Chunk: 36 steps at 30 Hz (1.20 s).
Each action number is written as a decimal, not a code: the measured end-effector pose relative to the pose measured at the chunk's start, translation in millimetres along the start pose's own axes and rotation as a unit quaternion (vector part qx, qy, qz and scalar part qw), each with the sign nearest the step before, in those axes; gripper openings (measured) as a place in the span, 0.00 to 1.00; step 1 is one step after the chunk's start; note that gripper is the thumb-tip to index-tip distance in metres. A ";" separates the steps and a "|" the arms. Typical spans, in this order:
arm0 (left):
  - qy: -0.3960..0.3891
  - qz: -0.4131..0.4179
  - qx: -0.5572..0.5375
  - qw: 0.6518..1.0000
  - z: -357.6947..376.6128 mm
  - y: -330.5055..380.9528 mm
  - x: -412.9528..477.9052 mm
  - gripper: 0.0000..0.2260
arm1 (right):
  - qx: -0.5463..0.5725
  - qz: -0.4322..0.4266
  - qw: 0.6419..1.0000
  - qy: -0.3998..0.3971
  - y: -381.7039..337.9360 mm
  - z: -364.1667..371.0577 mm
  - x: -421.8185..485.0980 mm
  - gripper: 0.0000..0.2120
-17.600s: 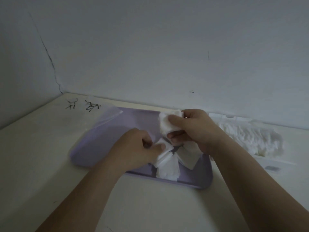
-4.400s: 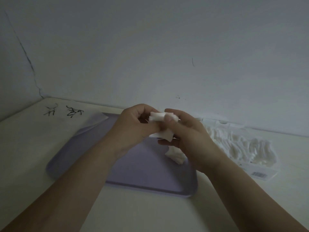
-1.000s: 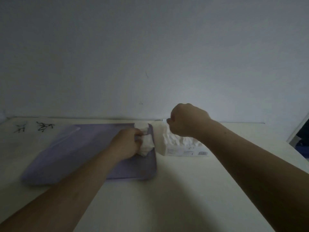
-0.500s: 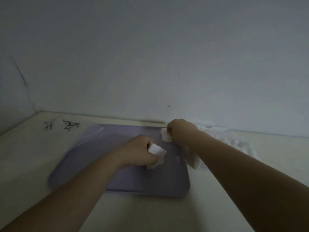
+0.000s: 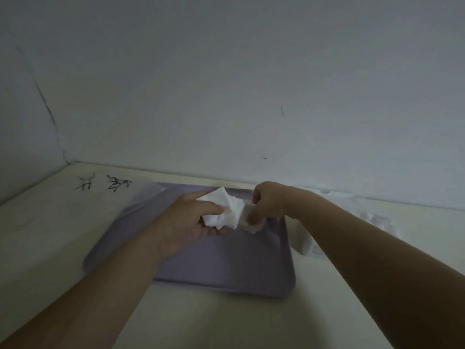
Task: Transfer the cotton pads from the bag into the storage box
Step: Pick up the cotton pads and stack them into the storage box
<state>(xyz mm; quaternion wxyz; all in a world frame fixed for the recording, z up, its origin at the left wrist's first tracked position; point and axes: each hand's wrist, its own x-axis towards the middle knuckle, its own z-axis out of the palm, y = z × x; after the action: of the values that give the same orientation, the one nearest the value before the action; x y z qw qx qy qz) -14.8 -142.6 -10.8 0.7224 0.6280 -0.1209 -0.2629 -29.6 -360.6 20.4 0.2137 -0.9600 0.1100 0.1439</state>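
Observation:
My left hand (image 5: 187, 222) holds a fanned bunch of white cotton pads (image 5: 222, 210) above the flat lilac tray (image 5: 226, 268). My right hand (image 5: 269, 205) pinches a few more white pads (image 5: 251, 224) right beside that bunch, and the two hands almost touch. The clear plastic bag of cotton pads (image 5: 372, 217) lies on the table to the right of the tray, partly hidden behind my right forearm. No storage box shows in this view apart from the tray.
The cream table (image 5: 226, 318) ends at a pale wall (image 5: 226, 84) close behind the tray, with a second wall at the left corner. Black scribbled marks (image 5: 103, 183) sit on the table at the far left.
Both hands have lifted off the tray and drawn together. The left hand's pads now fan out above the tray, and the right hand has brought its pads up against them.

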 end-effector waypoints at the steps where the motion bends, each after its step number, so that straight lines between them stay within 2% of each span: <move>1: -0.005 0.005 -0.006 1.000 2.0 -0.2 -2.3 0.11 | 0.021 0.002 1.000 -0.003 -0.2 2.9 -4.7 0.15; 3: -0.010 0.020 -0.014 1.000 4.6 -2.4 -4.7 0.16 | 0.114 0.003 0.993 0.006 1.2 9.3 -12.8 0.21; 5: 0.002 0.033 -0.029 0.999 8.0 -2.8 -6.0 0.20 | 0.261 -0.017 0.964 0.038 5.8 16.1 -25.2 0.29; 8: 0.015 0.056 -0.089 0.994 12.3 2.8 -5.1 0.16 | 0.470 -0.073 0.877 0.068 15.0 25.6 -43.7 0.10; 10: 0.025 0.073 -0.125 0.989 16.3 9.2 -3.6 0.10 | 0.569 -0.088 0.815 0.068 22.0 28.5 -54.1 0.07; 14: 0.012 0.114 -0.089 0.989 35.5 15.7 1.4 0.09 | 0.635 -0.104 0.762 0.067 29.6 28.2 -59.0 0.05; 17: 0.000 0.123 -0.051 0.991 51.0 10.5 9.2 0.08 | 0.629 -0.130 0.764 0.057 29.6 27.0 -56.9 0.11; 20: 0.001 0.132 0.018 0.991 54.7 2.7 20.2 0.14 | 0.606 -0.151 0.780 0.032 32.3 25.4 -53.6 0.21; 24: 0.016 0.158 0.088 0.983 52.5 3.1 27.5 0.08 | 0.587 -0.150 0.795 0.022 34.9 20.6 -50.0 0.23; 31: 0.048 0.175 0.075 0.981 51.7 2.1 30.6 0.04 | 0.633 -0.131 0.763 0.020 34.9 20.3 -48.0 0.21; 34: 0.063 0.189 0.099 0.975 55.3 -0.7 27.4 0.05 | 0.673 -0.120 0.730 -0.019 34.2 18.8 -50.8 0.18; 36: 0.077 0.200 0.100 0.972 56.8 -0.9 25.5 0.06 | 0.675 -0.134 0.725 -0.033 33.5 20.3 -52.1 0.21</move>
<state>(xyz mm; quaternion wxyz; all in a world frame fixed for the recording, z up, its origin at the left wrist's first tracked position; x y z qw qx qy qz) -22.5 -204.2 -5.3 0.7011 0.6782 -0.2142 -0.0503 -92.1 -373.4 7.0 0.8257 -0.5617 0.0411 0.0330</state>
